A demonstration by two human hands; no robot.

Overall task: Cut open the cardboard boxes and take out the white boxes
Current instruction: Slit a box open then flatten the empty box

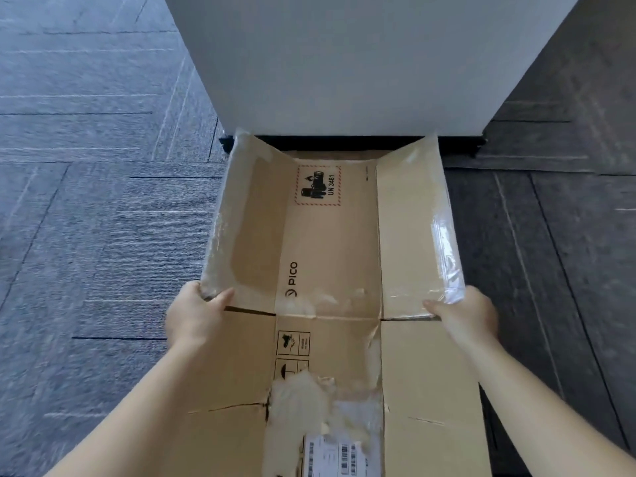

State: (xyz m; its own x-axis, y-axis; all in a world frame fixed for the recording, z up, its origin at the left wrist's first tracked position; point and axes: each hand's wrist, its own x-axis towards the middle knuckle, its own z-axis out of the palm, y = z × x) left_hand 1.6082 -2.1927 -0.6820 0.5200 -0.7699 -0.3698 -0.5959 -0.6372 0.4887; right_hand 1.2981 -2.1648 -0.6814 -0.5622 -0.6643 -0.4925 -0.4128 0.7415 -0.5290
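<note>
Both hands grip the carton (330,256), which is flattened out: the left hand (196,315) curls round the near corner of the left flap, thumb on top, and the right hand (464,311) pinches the near corner of the right flap the same way.

The likeliest trouble, as I judge it, is the tape. Clear strips (444,235) hang loose along both flap edges and look sticky; they could cling to fingers or fold the flaps back on themselves. The card is also torn and creased near the person, around the shipping label (337,456), so a hard pull from the two corners might rip the panel further or let it buckle in the middle. The far end of the carton lies just beside the foot of the white cabinet (361,63), and pushing forward would jam it there.

The carton is plain brown card, spread on the grey carpet (103,201) in front of the cabinet, its side flaps turned upward. The middle panel carries a red-bordered battery warning mark toward the cabinet and the word PICO closer to the hands, with handling symbols below that. No white box shows anywhere, so this carton seems already emptied.
</note>
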